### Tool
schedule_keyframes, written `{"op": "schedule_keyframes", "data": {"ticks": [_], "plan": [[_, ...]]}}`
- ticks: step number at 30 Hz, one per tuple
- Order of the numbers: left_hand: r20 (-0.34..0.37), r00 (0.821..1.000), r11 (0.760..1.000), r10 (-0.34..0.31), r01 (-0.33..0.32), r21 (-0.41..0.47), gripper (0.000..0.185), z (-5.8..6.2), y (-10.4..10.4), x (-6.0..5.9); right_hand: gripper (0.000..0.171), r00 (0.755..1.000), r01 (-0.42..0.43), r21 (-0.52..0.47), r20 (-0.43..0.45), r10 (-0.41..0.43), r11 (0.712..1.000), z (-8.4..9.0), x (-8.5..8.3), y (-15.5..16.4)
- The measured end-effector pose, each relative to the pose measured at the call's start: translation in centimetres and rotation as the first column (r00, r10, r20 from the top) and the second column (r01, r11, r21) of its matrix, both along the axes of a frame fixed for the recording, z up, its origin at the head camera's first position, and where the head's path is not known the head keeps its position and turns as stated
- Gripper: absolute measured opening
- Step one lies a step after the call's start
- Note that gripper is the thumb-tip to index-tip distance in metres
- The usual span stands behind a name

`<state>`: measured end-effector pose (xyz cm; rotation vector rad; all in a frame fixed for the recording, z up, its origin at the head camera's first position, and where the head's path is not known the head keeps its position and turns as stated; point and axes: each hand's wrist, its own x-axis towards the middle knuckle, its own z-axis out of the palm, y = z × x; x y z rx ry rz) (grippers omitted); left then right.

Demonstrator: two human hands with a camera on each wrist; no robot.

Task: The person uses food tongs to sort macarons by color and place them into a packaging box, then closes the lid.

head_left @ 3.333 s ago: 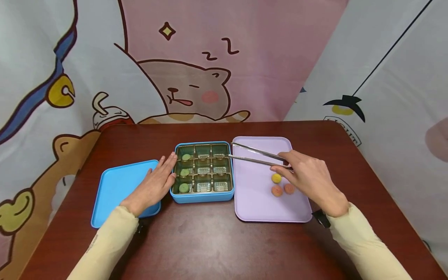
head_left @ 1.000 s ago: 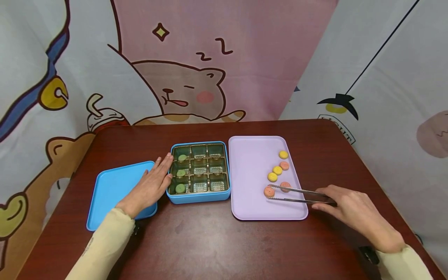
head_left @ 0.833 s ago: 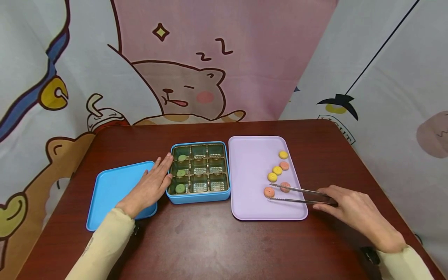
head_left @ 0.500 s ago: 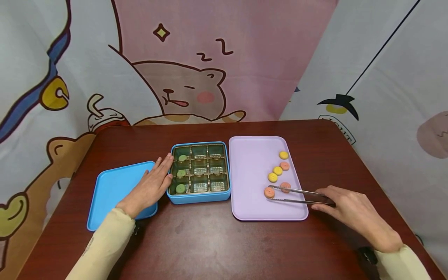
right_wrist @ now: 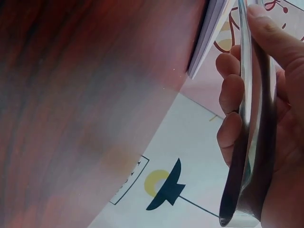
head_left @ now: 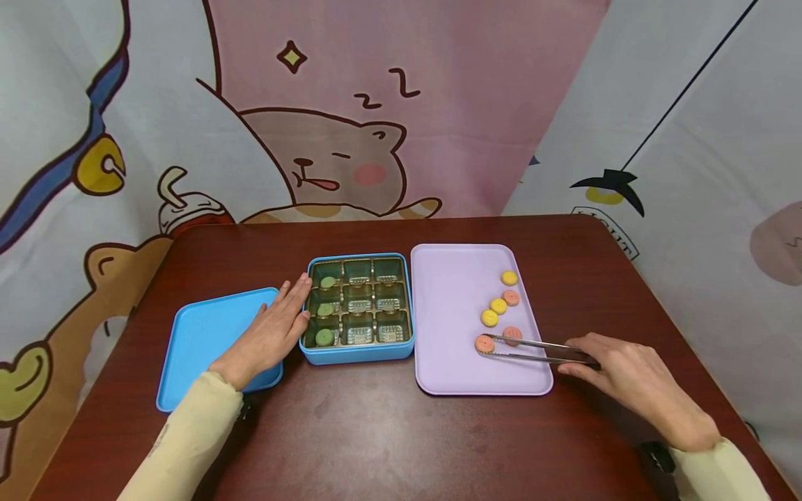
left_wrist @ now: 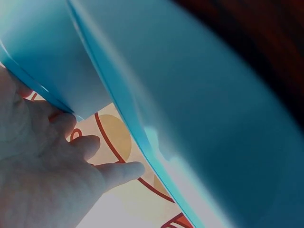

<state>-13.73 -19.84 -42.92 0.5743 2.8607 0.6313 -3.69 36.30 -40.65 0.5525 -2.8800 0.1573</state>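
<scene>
Fingers (right_wrist: 236,85) of the right hand (head_left: 633,383), at lower right of the head view, are curled round the handle end of metal tongs (head_left: 539,350) and pinch them; the right wrist view confirms the grip. Tong tips sit closed about the nearest pink cookie (head_left: 484,344), in the lower part of the lilac tray (head_left: 451,313). Whether the cookie is off the tray surface cannot be told.

At lower left, the left hand (head_left: 269,334) lies flat with fingers straight, holding nothing. Its palm rests on the blue lid (head_left: 200,341) and its fingertips touch the left wall of the blue box (head_left: 360,355). The left wrist view shows only the lid edge and the hand, blurred.

Centre frame, the box holds a nine-cell insert. The left column is filled with three green cookies (head_left: 324,337); the middle and right columns, six cells, show bare embossed floors.

Further up the tray, five more cookies lie in a loose line toward the upper right: a second pink cookie (head_left: 512,335) just beside the tongs, two yellow cookies (head_left: 489,318), a third pink cookie (head_left: 510,298) and a third yellow cookie (head_left: 509,277) farthest away.

Assessment: three of nine cells are filled. Six cookies and six vacant cells remain, so roughly one third appears done, with the fourth piece now in the tongs.

All items stand on a dark red-brown table (head_left: 376,431); a cartoon bear backdrop (head_left: 338,160) fills the upper frame.
</scene>
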Motion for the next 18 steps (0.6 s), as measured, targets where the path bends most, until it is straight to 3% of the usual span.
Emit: {"op": "schedule_keyframes", "data": {"ticks": [18], "plan": [[0.015,1.000,1.000,0.006,-0.006,-0.006,0.064,-0.1,0.0,0.0,0.040,0.998,-0.015,-0.034,-0.054,0.013,0.999,1.1,-0.3,-1.1]]}}
